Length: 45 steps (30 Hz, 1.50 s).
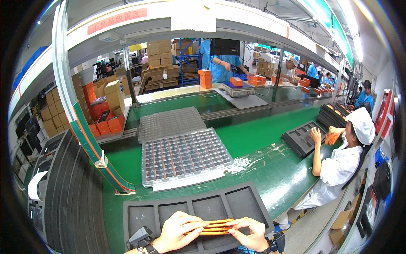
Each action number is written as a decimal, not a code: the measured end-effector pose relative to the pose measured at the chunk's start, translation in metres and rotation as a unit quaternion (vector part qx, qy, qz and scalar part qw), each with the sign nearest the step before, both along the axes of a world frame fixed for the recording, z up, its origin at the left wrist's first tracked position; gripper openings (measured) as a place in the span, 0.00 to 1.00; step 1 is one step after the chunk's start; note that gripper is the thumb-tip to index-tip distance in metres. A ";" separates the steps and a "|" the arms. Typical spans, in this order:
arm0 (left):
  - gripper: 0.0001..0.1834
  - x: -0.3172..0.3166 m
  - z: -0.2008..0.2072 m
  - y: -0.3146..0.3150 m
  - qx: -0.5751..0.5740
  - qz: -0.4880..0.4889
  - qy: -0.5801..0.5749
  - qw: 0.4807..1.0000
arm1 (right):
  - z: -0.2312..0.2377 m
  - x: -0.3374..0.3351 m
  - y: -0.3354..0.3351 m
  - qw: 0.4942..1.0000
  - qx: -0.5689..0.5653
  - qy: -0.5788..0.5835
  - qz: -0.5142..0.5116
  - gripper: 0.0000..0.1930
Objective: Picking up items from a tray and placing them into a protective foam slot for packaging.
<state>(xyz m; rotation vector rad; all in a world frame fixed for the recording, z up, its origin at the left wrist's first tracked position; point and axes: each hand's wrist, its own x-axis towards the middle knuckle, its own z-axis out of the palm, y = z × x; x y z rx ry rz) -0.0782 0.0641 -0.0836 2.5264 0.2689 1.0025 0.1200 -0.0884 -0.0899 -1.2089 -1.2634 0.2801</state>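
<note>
Between my two hands is a small stack of thin, flat orange-edged pieces (pixel 216 229), seen edge-on; their exact kind I cannot make out. My left hand (pixel 179 228) pinches the left end with thumb and fingers. At the other end, my right hand (pixel 250 232) grips in the same way. Both hands are over a black foam tray (pixel 197 198) divided into several compartments, and those that show have nothing in them. My hands and the stack hide part of its near side.
Beyond the foam tray, a clear plastic tray (pixel 186 156) of small dark parts lies on the green bench (pixel 270 178), with white scraps (pixel 240 164) beside it. Stacked black trays (pixel 80 190) stand left. A co-worker (pixel 344 165) in white works at right near foam trays (pixel 302 137).
</note>
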 end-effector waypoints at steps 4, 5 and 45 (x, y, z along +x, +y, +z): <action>0.10 0.002 0.017 -0.009 -0.047 -0.004 -0.052 0.998 | -0.009 0.006 -0.003 1.000 0.002 0.024 0.018 0.08; 0.10 0.002 0.017 -0.010 -0.047 -0.007 -0.050 0.998 | -0.015 0.010 -0.004 1.000 0.002 0.024 0.020 0.08; 0.09 -0.001 0.014 -0.011 -0.034 0.010 -0.054 0.998 | -0.028 -0.008 -0.012 0.980 0.084 -0.169 -0.065 0.18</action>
